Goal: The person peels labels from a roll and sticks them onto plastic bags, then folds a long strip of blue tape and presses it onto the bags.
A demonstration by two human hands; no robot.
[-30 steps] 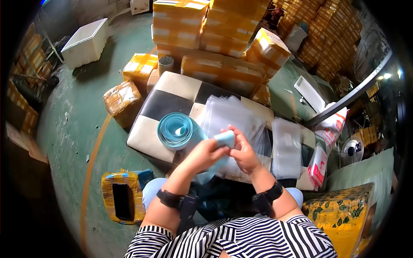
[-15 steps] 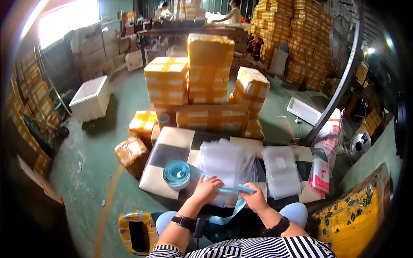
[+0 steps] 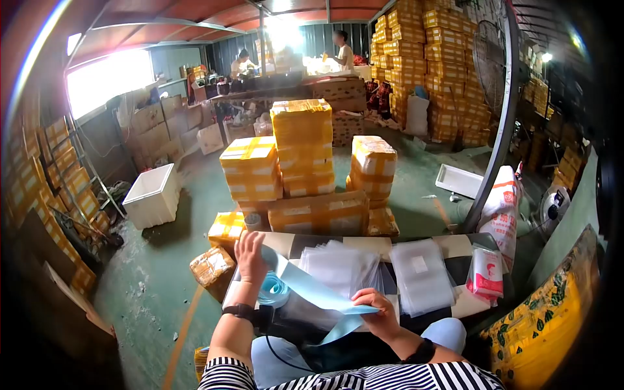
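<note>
A light-blue ribbon [image 3: 305, 285] stretches on a slant between my two hands above the checkered bench top [image 3: 364, 244]. My left hand [image 3: 249, 259], raised at the upper left, grips the ribbon by its edge; the thumb side is partly hidden. Lower down and to the right, my right hand [image 3: 378, 311] pinches the same ribbon between thumb and fingers. A loose length hangs below the right hand toward my lap. Just below my left hand rests the ribbon roll [image 3: 273, 290]. Under the stretched ribbon lies a pile of clear plastic bags [image 3: 341, 263].
A second stack of clear bags [image 3: 422, 278] and a pink-and-white packet [image 3: 485, 274] lie on the bench's right side. Taped boxes [image 3: 302, 146] stand behind it. A white foam box [image 3: 153, 197] sits on the floor at left. Two people work at the far table.
My left hand has moved left and up, drawing the ribbon out longer. My right hand stays near its place, still pinching the ribbon. The view has tilted upward.
</note>
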